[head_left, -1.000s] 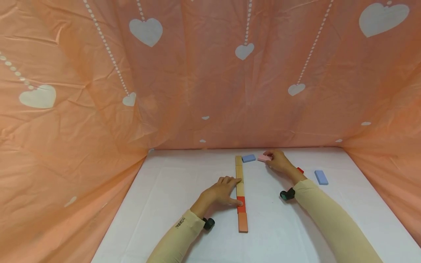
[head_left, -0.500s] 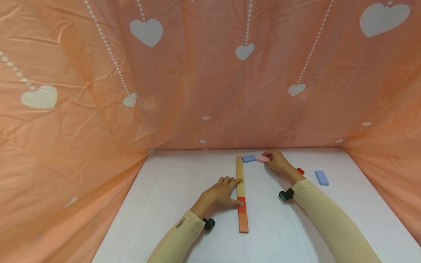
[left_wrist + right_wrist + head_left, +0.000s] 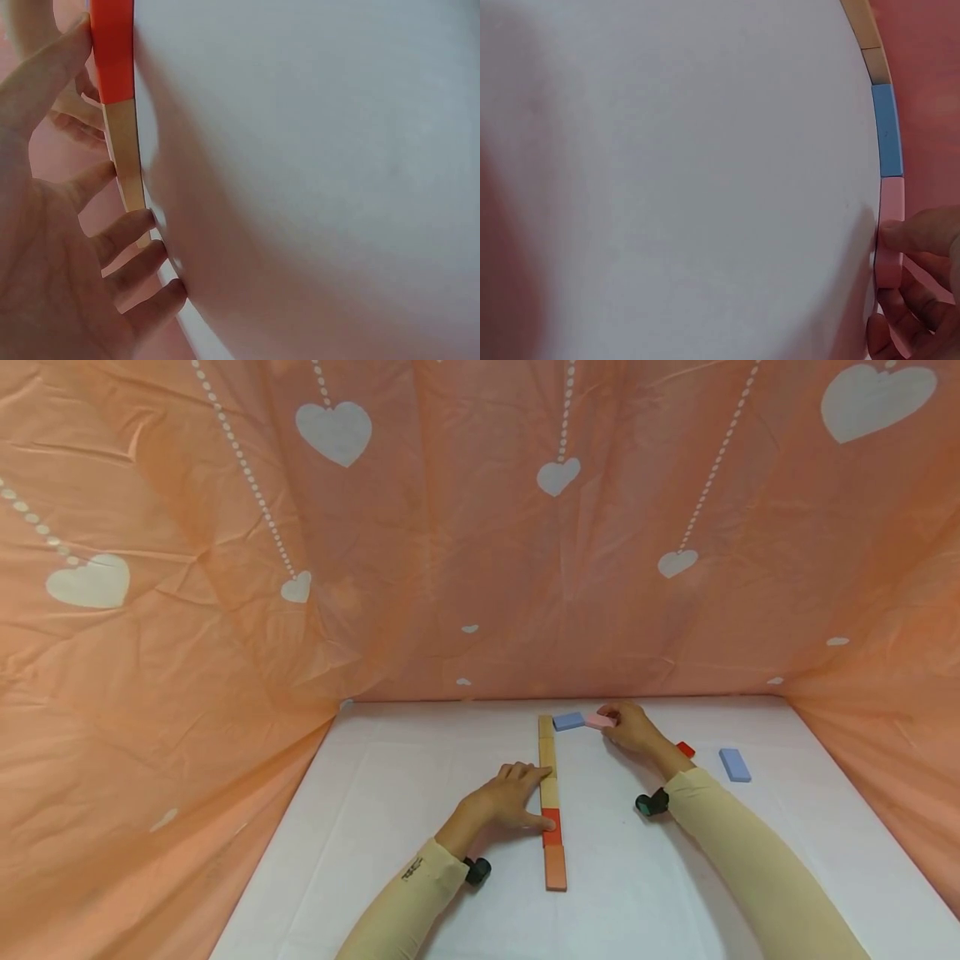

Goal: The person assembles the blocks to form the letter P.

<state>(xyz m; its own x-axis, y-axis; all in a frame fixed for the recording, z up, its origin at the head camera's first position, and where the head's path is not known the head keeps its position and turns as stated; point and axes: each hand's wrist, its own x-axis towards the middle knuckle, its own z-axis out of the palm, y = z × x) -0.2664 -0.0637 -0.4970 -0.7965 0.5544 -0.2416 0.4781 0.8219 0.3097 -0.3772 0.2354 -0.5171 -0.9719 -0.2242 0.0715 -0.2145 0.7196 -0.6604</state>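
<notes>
My right hand (image 3: pixel 632 727) pinches a pink block (image 3: pixel 597 721) at the far side of the table. The pink block's end touches a blue block (image 3: pixel 887 131), which lies across from the top of a straight row. That row runs toward me: several tan wooden blocks (image 3: pixel 547 752), then a red block (image 3: pixel 552 837), then an orange block (image 3: pixel 556 870) nearest. My left hand (image 3: pixel 506 799) rests spread along the row's left side, thumb on the red block and index fingertip on a tan one. In the left wrist view its other fingers touch the table.
Right of the right hand lies another blue block (image 3: pixel 734 765). A second red block (image 3: pixel 686 749) is partly hidden behind the right forearm. The white table (image 3: pixel 390 777) ends at an orange curtain (image 3: pixel 480 568) with heart prints at the back and sides.
The right hand has slid the pink block slightly left, closing the small gap to the blue block. The left hand has kept its place on the row.
</notes>
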